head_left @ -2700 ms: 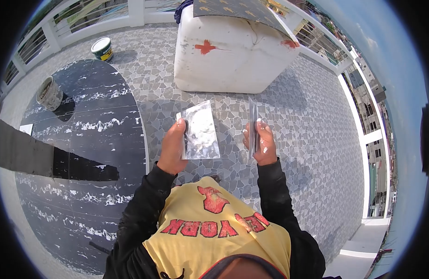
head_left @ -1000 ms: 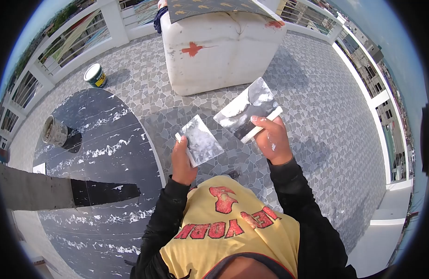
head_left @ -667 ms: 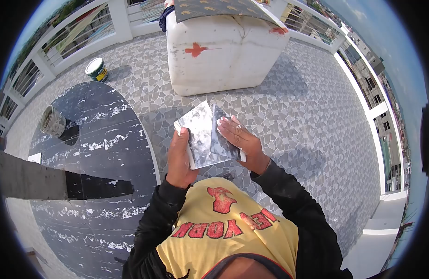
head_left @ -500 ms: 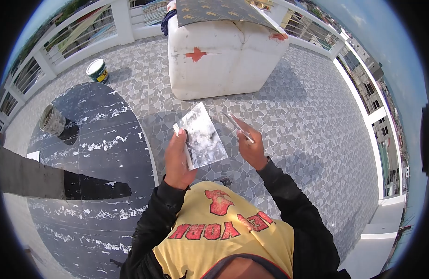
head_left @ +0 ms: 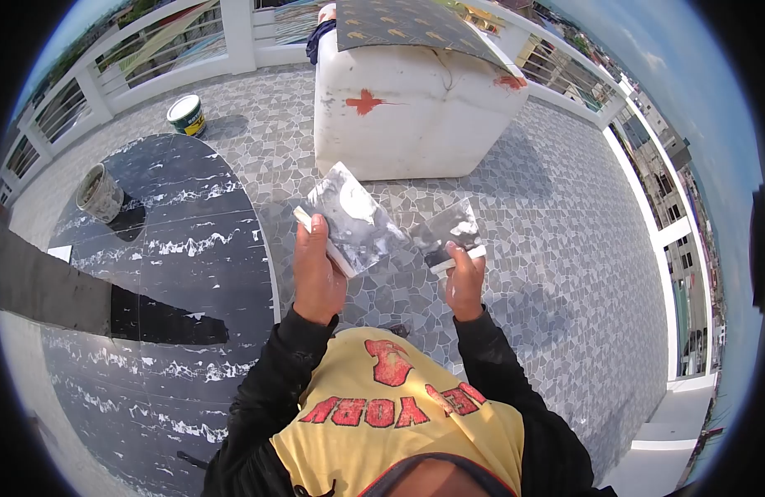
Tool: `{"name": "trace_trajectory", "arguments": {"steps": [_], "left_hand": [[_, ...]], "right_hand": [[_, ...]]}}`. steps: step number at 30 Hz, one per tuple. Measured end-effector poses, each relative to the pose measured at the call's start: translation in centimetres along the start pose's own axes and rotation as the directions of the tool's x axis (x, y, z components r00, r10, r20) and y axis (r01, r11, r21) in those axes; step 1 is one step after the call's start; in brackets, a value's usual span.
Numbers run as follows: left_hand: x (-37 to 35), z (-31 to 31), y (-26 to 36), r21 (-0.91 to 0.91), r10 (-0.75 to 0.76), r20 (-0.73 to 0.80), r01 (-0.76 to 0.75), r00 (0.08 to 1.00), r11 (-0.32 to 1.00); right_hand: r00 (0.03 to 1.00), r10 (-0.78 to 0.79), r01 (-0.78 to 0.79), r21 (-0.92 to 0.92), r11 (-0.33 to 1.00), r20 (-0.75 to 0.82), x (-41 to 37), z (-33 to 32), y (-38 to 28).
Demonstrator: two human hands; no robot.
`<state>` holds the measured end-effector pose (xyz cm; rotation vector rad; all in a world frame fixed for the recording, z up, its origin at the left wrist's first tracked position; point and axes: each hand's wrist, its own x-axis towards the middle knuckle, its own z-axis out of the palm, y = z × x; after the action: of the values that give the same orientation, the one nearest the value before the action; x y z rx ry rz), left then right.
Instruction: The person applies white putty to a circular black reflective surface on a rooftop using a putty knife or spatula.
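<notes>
My left hand (head_left: 319,277) is closed on the pale back edge of a wide putty scraper (head_left: 355,211). White putty is smeared across its metal blade, with a thicker blob near the upper middle. To the right, my right hand (head_left: 465,282) grips a second, smaller putty scraper (head_left: 453,228) by its white edge, thumb on top. Its blade carries patches of putty and faces up. The two blades lie close side by side, with a narrow gap that is hard to judge.
A large white tank (head_left: 416,124) with a dark sheet (head_left: 424,25) on top stands ahead. On the left, a black panelled round surface (head_left: 192,282) with white streaks bears a dirty bucket (head_left: 101,195). Behind it is a lidded paint pail (head_left: 186,116). White railings (head_left: 660,224) edge the terrace.
My right hand has turned its scraper from edge-on to face up. The putty on the left blade has changed shape, and the left scraper has shifted slightly up.
</notes>
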<state>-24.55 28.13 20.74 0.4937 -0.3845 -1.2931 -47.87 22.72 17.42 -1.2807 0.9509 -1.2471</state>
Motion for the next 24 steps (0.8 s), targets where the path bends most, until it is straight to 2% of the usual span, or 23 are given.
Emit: {"name": "trace_trajectory", "arguments": {"steps": [1,2,3,4,5,7,8,9,10,11,13,17,19,21,23,24], "left_hand": [[0.3,-0.4,0.1,0.067,0.128,0.0,-0.127,0.992,0.99],[0.3,-0.5,0.0,0.066,0.197,0.007,-0.197,0.98,0.978],[0.2,-0.5,-0.5,0.077,0.177,0.019,-0.178,0.984,0.981],[0.1,-0.5,-1.2,0.094,0.219,0.034,-0.221,0.975,0.971],[-0.2,-0.5,-2.1,0.107,0.255,0.054,-0.259,0.965,0.96],[-1.3,-2.0,-3.8,0.146,0.235,0.054,-0.24,0.971,0.96],[-1.9,-3.2,-3.8,0.351,0.202,0.201,-0.263,0.958,0.899],[-2.0,-2.7,-3.2,0.528,0.143,0.338,-0.313,0.93,0.79],[-1.7,-0.4,-3.1,0.491,0.354,0.54,-0.628,0.763,0.604],[-1.0,-0.6,-3.1,0.488,0.34,0.552,-0.626,0.762,0.608],[-0.2,-1.9,-2.6,0.334,0.313,0.795,-0.805,0.52,0.49],[-0.3,-3.3,-0.9,0.392,0.23,0.831,-0.827,0.506,0.404],[0.0,-4.6,-0.9,0.423,0.27,0.802,-0.826,0.533,0.373],[0.5,-6.6,-0.8,0.451,0.309,0.774,-0.823,0.553,0.344],[1.0,-9.3,-0.7,0.564,0.021,0.824,-0.823,0.566,0.073],[0.5,-9.4,-1.6,0.697,0.121,0.686,-0.695,0.718,0.177]], "right_hand": [[0.963,0.251,-0.165,0.517,0.84,-0.1,-0.5,0.5,-2.1],[0.949,0.316,-0.251,0.604,0.756,-0.001,-1.0,1.2,-4.0],[0.926,0.366,-0.326,0.679,0.658,0.091,-1.7,1.5,-5.0],[0.904,0.408,-0.381,0.673,0.635,0.127,-2.4,1.6,-4.2],[0.909,0.407,-0.353,0.691,0.63,0.093,-3.2,2.0,-4.0],[0.898,0.392,-0.415,0.685,0.599,0.2,-3.5,3.9,-4.6],[0.89,0.401,-0.421,0.726,0.544,0.215,-2.8,4.0,-3.9],[0.899,0.394,-0.396,0.741,0.543,0.191,-2.5,4.0,-4.2],[0.876,0.448,-0.424,0.729,0.537,0.18,-2.5,4.2,-4.9],[0.848,0.501,-0.458,0.715,0.528,0.173,-2.3,4.4,-5.8],[0.832,0.507,-0.491,0.722,0.487,0.224,-2.1,4.9,-7.8],[0.783,0.523,-0.589,0.676,0.444,0.338,-1.3,5.1,-7.6],[0.763,0.515,-0.623,0.659,0.423,0.391,-0.9,5.8,-7.8],[0.752,0.539,-0.64,0.618,0.457,0.38,-0.1,6.0,-7.4],[0.765,0.53,-0.628,0.607,0.487,0.367,0.8,5.9,-8.2],[0.778,0.52,-0.616,0.585,0.527,0.352,1.2,5.3,-8.3]]}}
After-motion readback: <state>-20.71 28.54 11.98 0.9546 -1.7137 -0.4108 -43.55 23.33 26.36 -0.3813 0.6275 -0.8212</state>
